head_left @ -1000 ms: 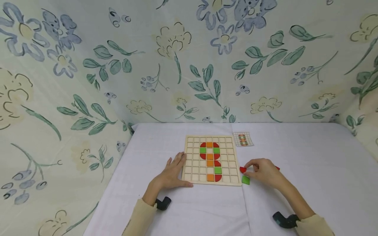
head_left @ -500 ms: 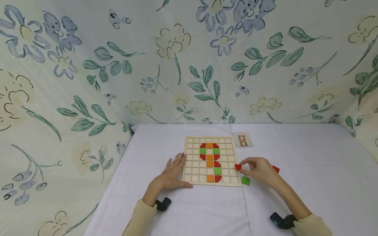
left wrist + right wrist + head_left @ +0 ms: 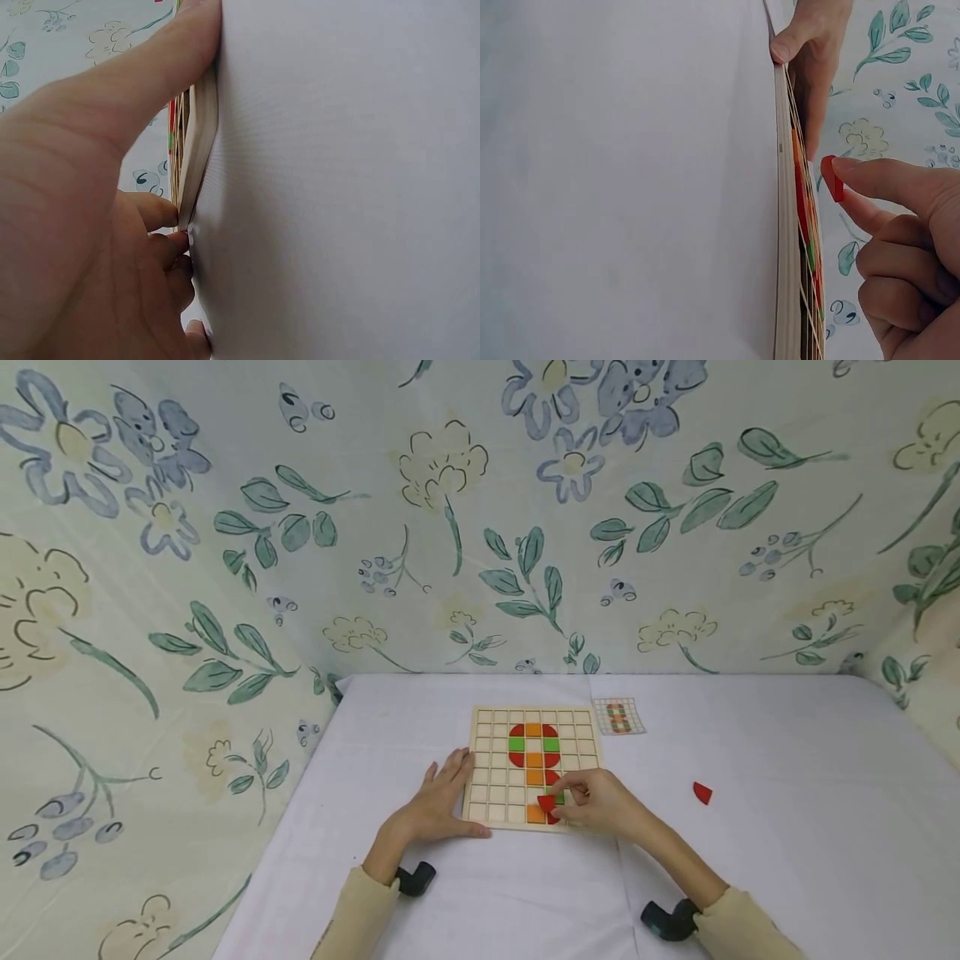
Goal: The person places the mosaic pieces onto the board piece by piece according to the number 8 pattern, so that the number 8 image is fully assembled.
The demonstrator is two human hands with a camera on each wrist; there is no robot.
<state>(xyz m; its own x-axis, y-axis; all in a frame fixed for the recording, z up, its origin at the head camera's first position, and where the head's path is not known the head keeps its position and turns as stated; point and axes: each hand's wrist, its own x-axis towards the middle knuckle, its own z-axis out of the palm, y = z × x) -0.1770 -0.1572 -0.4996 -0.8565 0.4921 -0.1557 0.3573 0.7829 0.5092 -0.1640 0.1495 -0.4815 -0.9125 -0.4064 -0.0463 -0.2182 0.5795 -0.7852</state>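
On the white cloth lies a square wooden grid board [image 3: 489,793], with red, orange and green tiles set in its middle columns. My left hand [image 3: 435,806] rests at the board's left side, fingers straight along that edge and thumb on the near edge. Between thumb and forefinger, my right hand [image 3: 603,806] pinches a red quarter-round tile [image 3: 832,178], held just over the board's lower middle. It overlaps the orange tile [image 3: 536,814] at the front in the head view. In the right wrist view the tile shows clear above the board, the other fingers curled in.
A small pattern card [image 3: 618,717] with a printed grid lies by the board's far right corner. Another red quarter-round tile [image 3: 702,792] sits on the cloth to the right. Behind the table hangs a flowered curtain [image 3: 442,568].
My right hand has carried the red quarter-round tile left from beside the board to over its lower middle. My right hand and wrist now cover the loose green tile's spot. The left hand stays put.
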